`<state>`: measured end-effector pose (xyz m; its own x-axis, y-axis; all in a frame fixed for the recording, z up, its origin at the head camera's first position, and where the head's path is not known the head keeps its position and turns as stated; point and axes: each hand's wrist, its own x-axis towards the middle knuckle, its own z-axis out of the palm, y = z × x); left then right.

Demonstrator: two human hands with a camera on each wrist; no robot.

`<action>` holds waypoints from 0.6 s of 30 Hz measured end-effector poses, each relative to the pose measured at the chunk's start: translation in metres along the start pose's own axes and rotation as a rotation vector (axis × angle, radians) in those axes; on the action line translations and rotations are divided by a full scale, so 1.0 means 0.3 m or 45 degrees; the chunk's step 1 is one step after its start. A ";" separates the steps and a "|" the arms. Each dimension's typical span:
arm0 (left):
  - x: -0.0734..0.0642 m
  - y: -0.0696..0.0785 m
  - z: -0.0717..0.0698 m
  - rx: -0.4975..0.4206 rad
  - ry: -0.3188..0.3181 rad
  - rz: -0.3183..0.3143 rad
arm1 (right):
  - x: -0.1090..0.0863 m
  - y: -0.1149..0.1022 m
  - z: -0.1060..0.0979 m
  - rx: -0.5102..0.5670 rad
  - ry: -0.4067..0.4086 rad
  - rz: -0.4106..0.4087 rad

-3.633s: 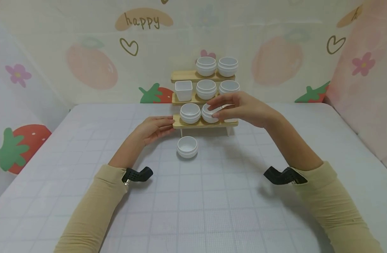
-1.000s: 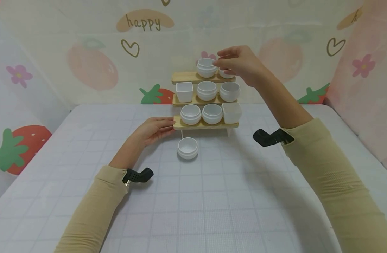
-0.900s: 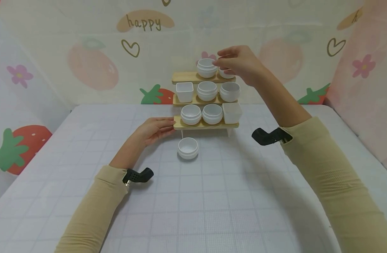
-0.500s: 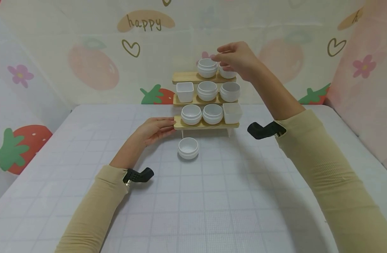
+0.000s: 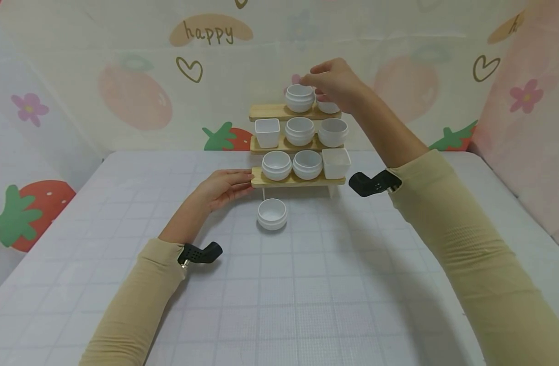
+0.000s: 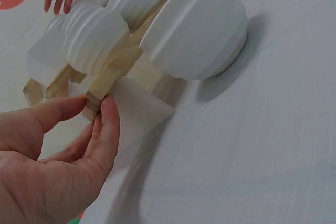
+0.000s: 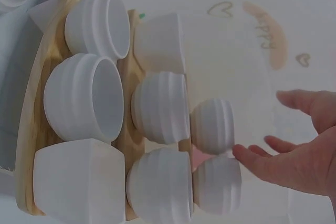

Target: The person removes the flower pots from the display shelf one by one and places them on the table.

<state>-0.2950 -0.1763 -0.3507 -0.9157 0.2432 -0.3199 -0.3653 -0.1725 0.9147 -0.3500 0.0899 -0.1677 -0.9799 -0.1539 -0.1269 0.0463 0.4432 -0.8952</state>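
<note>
My left hand (image 5: 220, 190) pinches the left end of the bottom board of a three-tier wooden display stand (image 5: 302, 183); the left wrist view shows thumb and fingers on the board's end (image 6: 95, 96). Over the top tier hovers my right hand (image 5: 338, 85), its fingers spread and holding nothing. In the right wrist view a fingertip comes close to the white top-tier pots (image 7: 212, 127); whether it touches cannot be told. The right-hand top pot (image 5: 327, 108) is partly hidden behind this hand. A round white pot (image 5: 272, 214) sits on the table before the stand.
On the middle tier are a square white pot (image 5: 267, 133) and two round ones. Two round pots and a square one (image 5: 336, 163) fill the bottom tier. The top board's left part (image 5: 267, 111) shows bare wood. A patterned cloth wall (image 5: 137, 101) rises behind.
My right hand has risen from the bottom tier to the top one, then drifted slightly left and up. My left hand keeps its grip, and the pots stay in place.
</note>
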 end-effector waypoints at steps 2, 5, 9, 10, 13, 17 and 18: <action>0.001 -0.001 0.000 0.004 -0.002 0.001 | 0.004 -0.004 0.004 0.002 -0.012 0.010; 0.004 -0.002 -0.001 0.015 -0.002 0.003 | 0.011 -0.010 0.012 -0.010 -0.016 0.023; 0.005 -0.003 0.000 0.017 0.003 0.002 | 0.018 -0.018 0.025 -0.031 0.004 0.042; 0.005 -0.003 0.000 0.014 0.004 0.001 | 0.020 -0.019 0.029 -0.041 0.008 0.052; 0.005 -0.002 0.001 0.011 0.008 -0.003 | 0.022 -0.023 0.039 -0.068 0.008 0.047; 0.006 -0.002 0.002 0.013 0.015 -0.008 | 0.026 -0.021 0.056 -0.159 0.028 0.017; 0.006 -0.002 0.002 0.013 0.016 -0.009 | 0.029 -0.020 0.060 -0.177 0.035 0.014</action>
<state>-0.2964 -0.1751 -0.3516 -0.9152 0.2322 -0.3294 -0.3701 -0.1609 0.9150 -0.3553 0.0700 -0.1712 -0.9845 -0.1254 -0.1228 0.0313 0.5630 -0.8259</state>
